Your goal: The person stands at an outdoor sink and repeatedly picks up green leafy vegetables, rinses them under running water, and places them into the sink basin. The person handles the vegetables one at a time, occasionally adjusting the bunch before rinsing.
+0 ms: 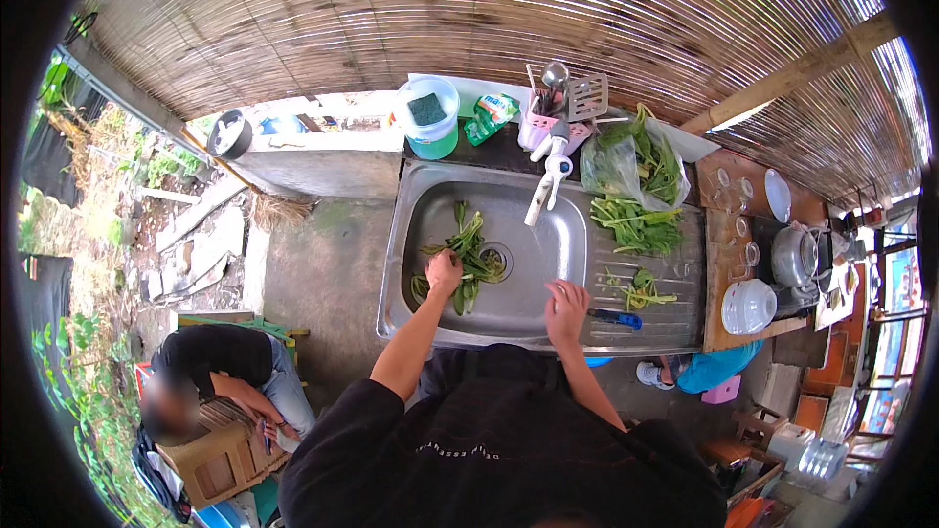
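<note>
My left hand (444, 272) is in the stainless steel sink (539, 286), its fingers on a loose pile of leafy greens (467, 243) beside the drain. Whether it grips them cannot be told. Over the sink's front right edge is my right hand (566, 308), fingers apart and holding nothing. A blue utility knife (616, 318) lies just right of it on the ribbed drainboard. Behind the knife is a small heap of greens (642, 289), and farther back a larger bunch (637, 226). More greens fill a clear plastic bag (612, 161). A white faucet (550, 183) overhangs the sink.
Behind the sink stand a tub with a green scouring pad (433, 136), a green pouch (490, 117) and a pink utensil basket (537, 130). Glass mugs, bowls (749, 306) and a kettle (794, 253) are at right. A person (227, 374) sits at lower left; another person's leg (715, 370) shows at right.
</note>
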The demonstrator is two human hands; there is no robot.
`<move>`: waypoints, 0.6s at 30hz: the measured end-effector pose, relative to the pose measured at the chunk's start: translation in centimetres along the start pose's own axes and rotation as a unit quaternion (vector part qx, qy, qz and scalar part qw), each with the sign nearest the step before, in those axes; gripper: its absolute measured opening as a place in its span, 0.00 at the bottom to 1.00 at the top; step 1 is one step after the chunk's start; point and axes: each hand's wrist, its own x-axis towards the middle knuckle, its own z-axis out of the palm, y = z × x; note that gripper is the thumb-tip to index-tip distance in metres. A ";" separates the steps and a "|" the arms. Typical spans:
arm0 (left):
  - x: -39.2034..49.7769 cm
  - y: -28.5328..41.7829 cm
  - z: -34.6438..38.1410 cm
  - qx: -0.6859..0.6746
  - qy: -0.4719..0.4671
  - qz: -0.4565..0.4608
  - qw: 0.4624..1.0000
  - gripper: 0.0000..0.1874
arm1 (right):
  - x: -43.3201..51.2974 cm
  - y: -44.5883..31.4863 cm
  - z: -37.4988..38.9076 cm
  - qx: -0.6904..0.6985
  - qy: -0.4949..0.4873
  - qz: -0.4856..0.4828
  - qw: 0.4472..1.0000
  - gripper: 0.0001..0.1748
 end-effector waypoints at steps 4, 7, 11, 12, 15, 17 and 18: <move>-0.6 2.3 -1.8 -0.163 0.037 0.129 0.977 0.14 | 4.4 -4.4 4.6 0.125 -0.005 0.049 0.991 0.11; -2.9 5.8 -4.8 -0.220 0.044 0.211 0.951 0.13 | 7.0 -4.4 9.2 0.286 -0.099 0.212 0.929 0.10; -6.4 8.5 -9.1 -0.315 -0.089 0.231 0.916 0.13 | 10.0 -5.8 9.0 0.518 -0.149 0.419 0.731 0.15; -6.8 8.5 -9.5 -0.314 -0.114 0.242 0.911 0.11 | 10.7 -6.6 8.1 0.535 -0.143 0.418 0.720 0.17; -8.6 9.2 -11.6 -0.287 -0.134 0.292 0.902 0.12 | 11.4 -7.9 5.6 0.574 -0.128 0.398 0.704 0.20; -8.6 8.8 -12.0 -0.255 -0.108 0.338 0.899 0.13 | 11.8 -8.3 4.1 0.582 -0.118 0.355 0.722 0.21; -8.8 9.1 -12.8 -0.268 -0.118 0.322 0.900 0.14 | 12.0 -8.7 3.1 0.583 -0.117 0.329 0.734 0.20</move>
